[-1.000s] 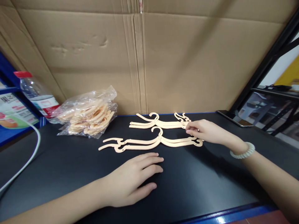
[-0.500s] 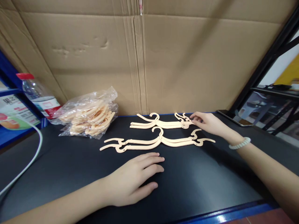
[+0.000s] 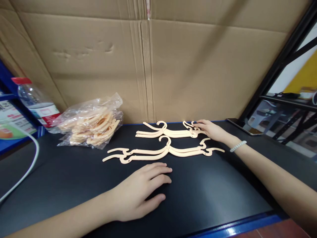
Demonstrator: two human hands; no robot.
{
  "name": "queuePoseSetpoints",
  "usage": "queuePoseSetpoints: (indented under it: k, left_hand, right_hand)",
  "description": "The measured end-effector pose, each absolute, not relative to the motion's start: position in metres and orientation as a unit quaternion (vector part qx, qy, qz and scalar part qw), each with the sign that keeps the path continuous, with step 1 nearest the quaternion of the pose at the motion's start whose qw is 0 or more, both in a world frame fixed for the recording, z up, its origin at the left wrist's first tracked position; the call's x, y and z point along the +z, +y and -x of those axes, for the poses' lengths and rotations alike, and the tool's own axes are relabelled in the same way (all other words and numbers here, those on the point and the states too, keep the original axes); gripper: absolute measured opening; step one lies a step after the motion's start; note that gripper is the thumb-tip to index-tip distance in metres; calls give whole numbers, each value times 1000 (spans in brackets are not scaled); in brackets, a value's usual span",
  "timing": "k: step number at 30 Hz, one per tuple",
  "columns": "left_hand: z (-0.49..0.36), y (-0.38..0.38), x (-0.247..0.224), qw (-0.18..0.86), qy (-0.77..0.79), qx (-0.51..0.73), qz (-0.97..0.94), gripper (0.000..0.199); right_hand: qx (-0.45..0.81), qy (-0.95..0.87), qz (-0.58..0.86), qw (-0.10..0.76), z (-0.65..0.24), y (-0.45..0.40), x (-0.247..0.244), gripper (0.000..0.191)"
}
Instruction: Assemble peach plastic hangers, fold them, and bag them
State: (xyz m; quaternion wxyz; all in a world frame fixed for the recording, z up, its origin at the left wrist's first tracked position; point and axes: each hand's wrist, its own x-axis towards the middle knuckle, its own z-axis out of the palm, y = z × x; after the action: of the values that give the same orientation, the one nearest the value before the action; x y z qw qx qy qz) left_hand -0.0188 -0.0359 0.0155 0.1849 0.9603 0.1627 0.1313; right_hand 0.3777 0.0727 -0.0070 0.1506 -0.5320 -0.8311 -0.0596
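Two cream folding hangers lie on the black table. The front hanger (image 3: 148, 154) is spread out sideways, with its hook toward the back and curved end pieces at both ends. Behind it, the rear hanger (image 3: 177, 133) has end pieces at its right side only; its left ends are straight. My right hand (image 3: 213, 130) is at the right end of the rear hanger, its fingers closed on the end piece there, partly covering it. In front of the front hanger, my left hand (image 3: 141, 191) rests on the table with fingers apart, holding nothing.
A clear plastic bag (image 3: 91, 124) of cream hanger parts lies at the left, beside a red-capped bottle (image 3: 39, 104). A white cable (image 3: 34, 165) curves at the left edge. A phone (image 3: 244, 127) lies back right; cardboard (image 3: 99, 66) stands behind.
My right hand has shifted slightly left and inward at the rear hanger's right end. The whole view has shifted a little. My left hand and the hangers look unchanged.
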Motion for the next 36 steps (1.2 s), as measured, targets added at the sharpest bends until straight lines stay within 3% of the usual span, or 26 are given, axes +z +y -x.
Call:
queuePoseSetpoints:
  k: [11, 15, 20, 23, 27, 31, 36]
  left_hand:
    - [18, -36, 18, 186, 167, 132, -959, 33]
    - [18, -36, 19, 193, 164, 143, -957, 33]
    - [18, -37, 15, 194, 169, 144, -956, 34]
    - [18, -38, 15, 193, 181, 154, -952, 34]
    - [16, -38, 22, 195, 169, 139, -956, 33]
    - [12, -39, 23, 226, 198, 175, -938, 35]
    - [-2, -40, 9, 324, 337, 297, -832, 37]
  right_hand:
    - [-52, -824, 543, 156, -370, 71, -4, 34]
    - [-54, -820, 541, 182, -367, 70, -4, 25]
    - [-77, -806, 541, 228, -362, 64, 0, 29]
    - [-112, -779, 544, 289, -355, 56, 9, 32]
    - [-128, -709, 533, 443, -330, 37, 25, 27]
    - [69, -661, 512, 544, -284, 12, 29, 21]
    - [358, -670, 413, 502, -225, -27, 24, 20]
